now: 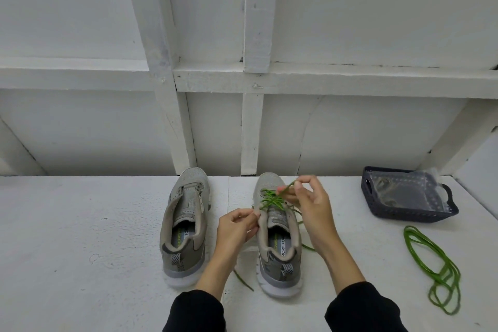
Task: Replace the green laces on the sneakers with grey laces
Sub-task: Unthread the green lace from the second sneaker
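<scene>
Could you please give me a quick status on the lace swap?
Right hand pinching green lace on right sneaker; left hand gripping its collar. Left sneaker unlaced, removed lace on table. Nothing in the way.

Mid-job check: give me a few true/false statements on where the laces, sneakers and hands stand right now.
1. The left sneaker has no lace. True.
2. The right hand pinches a green lace on the right sneaker. True.
3. The removed green lace lies in the basket. False: it lies on the white surface, beside the basket.
4. The left hand rests flat on the surface. False: it grips the right sneaker's edge.
</scene>
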A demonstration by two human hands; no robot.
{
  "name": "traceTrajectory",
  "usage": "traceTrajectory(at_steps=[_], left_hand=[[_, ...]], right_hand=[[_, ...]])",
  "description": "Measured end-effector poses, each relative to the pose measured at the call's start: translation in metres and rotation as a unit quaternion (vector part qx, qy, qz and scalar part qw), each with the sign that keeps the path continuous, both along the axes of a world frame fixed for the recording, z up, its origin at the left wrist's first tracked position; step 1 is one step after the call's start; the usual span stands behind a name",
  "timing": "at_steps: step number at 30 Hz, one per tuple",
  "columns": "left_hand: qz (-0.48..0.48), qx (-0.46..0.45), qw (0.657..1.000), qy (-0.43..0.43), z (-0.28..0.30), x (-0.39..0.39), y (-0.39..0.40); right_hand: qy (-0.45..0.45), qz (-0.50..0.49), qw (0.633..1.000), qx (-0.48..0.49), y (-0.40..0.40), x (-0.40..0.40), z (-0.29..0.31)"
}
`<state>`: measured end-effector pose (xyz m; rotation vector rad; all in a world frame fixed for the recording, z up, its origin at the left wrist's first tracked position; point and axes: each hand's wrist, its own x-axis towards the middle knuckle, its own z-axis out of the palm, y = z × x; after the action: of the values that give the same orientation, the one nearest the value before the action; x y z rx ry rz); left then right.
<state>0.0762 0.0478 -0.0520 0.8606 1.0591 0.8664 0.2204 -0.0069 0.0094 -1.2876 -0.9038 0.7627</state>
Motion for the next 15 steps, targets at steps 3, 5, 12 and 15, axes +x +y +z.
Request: traceTrajectory(at_steps=[3, 5, 12, 15], left_hand=[[0.001, 0.007, 1.0, 0.002, -0.001, 0.001, -0.001], [0.002, 0.01, 1.0, 0.005, -0.001, 0.002, -0.001], [-0.007, 0.025, 1.0, 0.008, -0.001, 0.001, -0.001], [-0.009, 0.033, 0.999, 0.011, -0.002, 0.002, -0.001]], right_hand=[[-0.046, -0.021, 0.998, -0.029, -0.003, 0.007, 0.003], [-0.192, -0.026, 0.979, -0.064, -0.003, 0.009, -0.002], [-0.579, 0.033, 0.788, -0.206, -0.003, -0.004, -0.014], [-0.444, 0.017, 0.881, -0.164, 0.0, -0.004, -0.019]])
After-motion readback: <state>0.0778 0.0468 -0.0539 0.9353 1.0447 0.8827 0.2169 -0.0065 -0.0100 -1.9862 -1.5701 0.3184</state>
